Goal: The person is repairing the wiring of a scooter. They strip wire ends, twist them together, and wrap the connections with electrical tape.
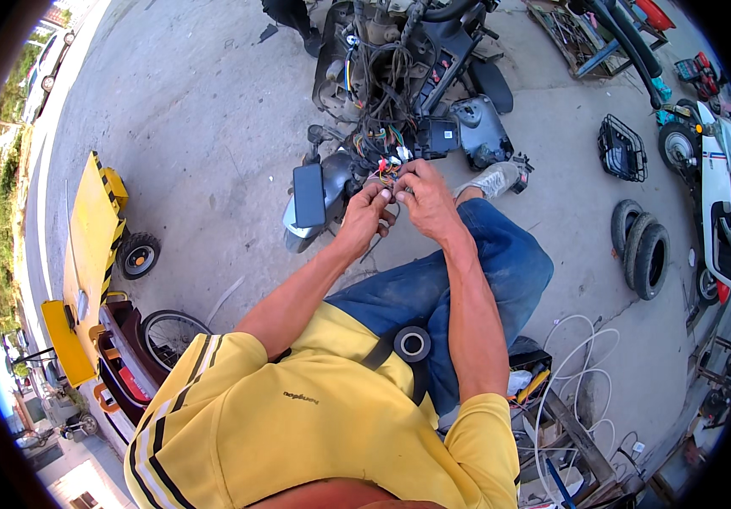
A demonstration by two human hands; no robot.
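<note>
In front of me stands a partly stripped electric scooter [382,76] with a tangle of cables exposed. A bundle of thin coloured wires [388,168] comes out of it toward me. My left hand [369,217] pinches wire ends between thumb and fingers. Close against it, my right hand [426,202] is also closed in a pinch on the wires; the exact ends are hidden by the fingertips. A dark phone-like rectangle [308,195] sits left of my left hand, above a grey scooter part [299,237]. At my waist is a roll of black tape [413,343].
A yellow wheeled ramp [92,242] stands at left. Right lie a black wire basket [622,148], several tyres [652,261] and a white scooter [717,199]. Looped pale hose [582,373] and a toolbox [528,373] are at lower right. Someone's dark-clothed leg [293,17] shows at the top.
</note>
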